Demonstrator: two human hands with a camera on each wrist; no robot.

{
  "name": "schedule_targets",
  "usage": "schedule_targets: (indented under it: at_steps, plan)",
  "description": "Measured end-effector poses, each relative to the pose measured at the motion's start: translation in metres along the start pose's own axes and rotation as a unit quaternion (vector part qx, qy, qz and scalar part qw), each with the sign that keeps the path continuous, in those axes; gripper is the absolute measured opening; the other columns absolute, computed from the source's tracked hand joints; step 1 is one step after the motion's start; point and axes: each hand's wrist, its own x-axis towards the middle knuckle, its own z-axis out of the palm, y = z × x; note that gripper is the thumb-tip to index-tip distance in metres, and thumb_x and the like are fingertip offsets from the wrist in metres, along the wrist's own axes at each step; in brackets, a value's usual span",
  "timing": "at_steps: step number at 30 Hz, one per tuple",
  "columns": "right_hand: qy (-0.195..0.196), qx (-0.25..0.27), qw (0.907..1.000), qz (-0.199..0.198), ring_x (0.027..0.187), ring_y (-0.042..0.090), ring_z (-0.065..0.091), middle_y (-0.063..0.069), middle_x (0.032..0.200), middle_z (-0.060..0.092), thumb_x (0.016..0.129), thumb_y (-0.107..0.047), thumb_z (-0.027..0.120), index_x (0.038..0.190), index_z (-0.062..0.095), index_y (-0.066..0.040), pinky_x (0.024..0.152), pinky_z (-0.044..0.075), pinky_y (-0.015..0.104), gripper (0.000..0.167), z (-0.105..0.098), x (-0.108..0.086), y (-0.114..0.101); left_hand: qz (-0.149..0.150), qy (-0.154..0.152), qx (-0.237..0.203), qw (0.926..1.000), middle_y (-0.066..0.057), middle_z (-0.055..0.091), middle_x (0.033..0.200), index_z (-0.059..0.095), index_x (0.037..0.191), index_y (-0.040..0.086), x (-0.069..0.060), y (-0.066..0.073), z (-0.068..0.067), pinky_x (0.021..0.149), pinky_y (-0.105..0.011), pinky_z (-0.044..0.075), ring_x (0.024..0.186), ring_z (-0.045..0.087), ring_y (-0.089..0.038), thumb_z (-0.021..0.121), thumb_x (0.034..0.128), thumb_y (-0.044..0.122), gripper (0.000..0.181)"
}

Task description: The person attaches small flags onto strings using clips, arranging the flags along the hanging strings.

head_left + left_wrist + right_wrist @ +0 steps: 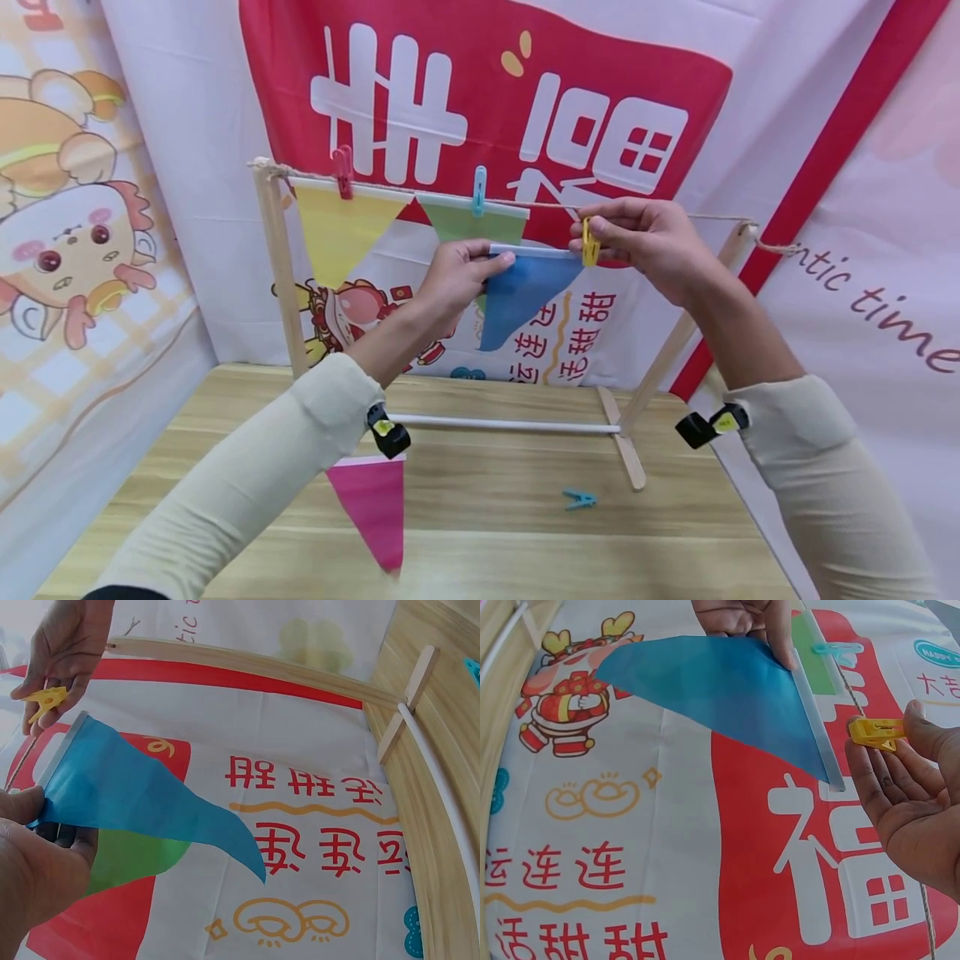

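Pinching blue pennant (525,292) with left grip (454,279), yellow clothespin (590,243) with right grip (663,248), to right of green pennant (453,223).

Bright, diffuse light, pale sheen on tabletop (487,558), wide-angle stretch at head-view edges, wrist views softer

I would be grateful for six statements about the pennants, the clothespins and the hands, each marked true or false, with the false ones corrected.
1. The left hand holds the blue pennant. True.
2. The right hand is empty. False: it pinches the yellow clothespin.
3. The pink pennant lies on the table. True.
4. Three pennants hang clipped to the rope. False: two do, the yellow pennant and the green pennant.
5. A turquoise clothespin is on the green pennant. True.
6. The yellow clothespin is clamped on the blue pennant. False: they are apart.
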Motion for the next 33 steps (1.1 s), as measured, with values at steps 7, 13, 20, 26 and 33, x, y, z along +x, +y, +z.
schedule_targets:
  at_steps: [7, 13, 20, 26, 33]
  plan:
    - [0.004, 0.012, 0.9999, -0.008, 0.114, 0.020, 0.084, 0.001, 0.127, 0.085, 0.105, -0.035, 0.080, 0.143, 0.076, -0.011, 0.098, 0.068, 0.028, 0.045, -0.001, 0.005, -0.002, -0.004, 0.003, 0.005, 1.0000, -0.005, 0.075, 0.151, 0.075, 0.149, 0.016, 0.002, 0.003, 0.006, 0.126, -0.061, 0.052, 0.142, 0.071, -0.036, 0.078, 0.1080, 0.031, 0.044]
    - [0.017, 0.024, 0.9996, -0.004, 0.110, 0.019, 0.085, 0.002, 0.124, 0.086, 0.104, -0.034, 0.082, 0.144, 0.075, -0.009, 0.095, 0.068, 0.026, 0.048, -0.002, 0.008, -0.007, -0.005, 0.012, 0.000, 0.9999, -0.009, 0.077, 0.146, 0.077, 0.145, 0.013, 0.008, 0.006, 0.007, 0.127, -0.060, 0.052, 0.141, 0.071, -0.038, 0.080, 0.1070, 0.030, 0.042]
    - [0.022, 0.010, 0.9996, -0.017, 0.112, 0.019, 0.085, 0.003, 0.126, 0.085, 0.103, -0.035, 0.082, 0.141, 0.078, -0.013, 0.096, 0.068, 0.027, 0.045, -0.003, 0.011, -0.011, -0.003, 0.025, -0.010, 0.9996, -0.010, 0.080, 0.142, 0.077, 0.141, 0.011, 0.012, 0.007, 0.012, 0.127, -0.058, 0.053, 0.138, 0.074, -0.035, 0.082, 0.1057, 0.032, 0.042]
    - [0.021, 0.022, 0.9992, -0.027, 0.113, 0.020, 0.085, 0.003, 0.127, 0.085, 0.102, -0.033, 0.083, 0.144, 0.076, -0.009, 0.096, 0.068, 0.027, 0.049, -0.004, 0.013, -0.015, 0.006, 0.040, -0.017, 0.9990, -0.006, 0.080, 0.142, 0.077, 0.140, 0.013, 0.014, 0.006, 0.017, 0.125, -0.059, 0.054, 0.136, 0.075, -0.032, 0.083, 0.1043, 0.033, 0.042]
    - [0.028, 0.023, 0.9992, -0.020, 0.114, 0.018, 0.085, 0.002, 0.127, 0.085, 0.102, -0.035, 0.084, 0.145, 0.075, -0.007, 0.096, 0.068, 0.026, 0.052, -0.005, 0.015, -0.019, 0.013, 0.048, -0.024, 0.9985, -0.003, 0.078, 0.146, 0.077, 0.143, 0.014, 0.015, 0.008, 0.023, 0.125, -0.061, 0.053, 0.137, 0.072, -0.029, 0.082, 0.1053, 0.033, 0.042]
